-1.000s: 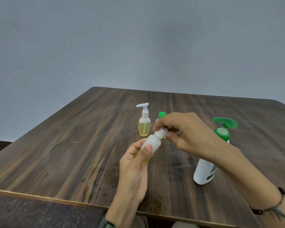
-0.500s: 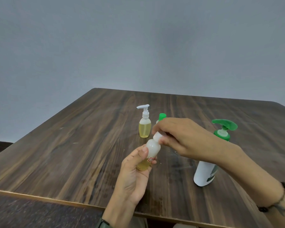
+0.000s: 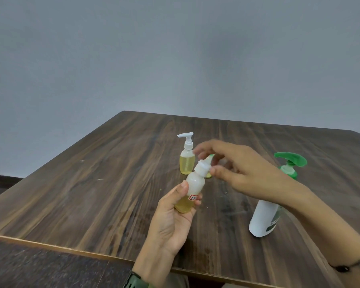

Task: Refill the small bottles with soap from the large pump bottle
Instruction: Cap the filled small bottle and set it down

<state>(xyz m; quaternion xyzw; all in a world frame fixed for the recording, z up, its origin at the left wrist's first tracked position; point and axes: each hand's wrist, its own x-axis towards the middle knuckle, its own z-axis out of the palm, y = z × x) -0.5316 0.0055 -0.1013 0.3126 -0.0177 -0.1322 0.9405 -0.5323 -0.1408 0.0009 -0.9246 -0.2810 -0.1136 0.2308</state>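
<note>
My left hand [image 3: 170, 221] grips a small white-capped bottle [image 3: 192, 188] with yellow soap in its lower part, tilted up and to the right over the table. My right hand [image 3: 243, 173] hovers just right of the bottle's cap with its fingers spread and blurred, holding nothing. A small pump bottle [image 3: 187, 156] of yellow soap stands upright behind. A green-capped small bottle [image 3: 210, 161] is mostly hidden behind my right fingers. The large white pump bottle [image 3: 266, 217] with a green pump head stands at the right, partly behind my right forearm.
The dark wooden table [image 3: 87, 183] has its near edge running along the bottom and a corner at the far left. A grey wall rises behind it. Dark floor shows at the lower left.
My right hand has let go of the white cap and its fingers have spread apart. The left hand has kept hold of the small bottle.
</note>
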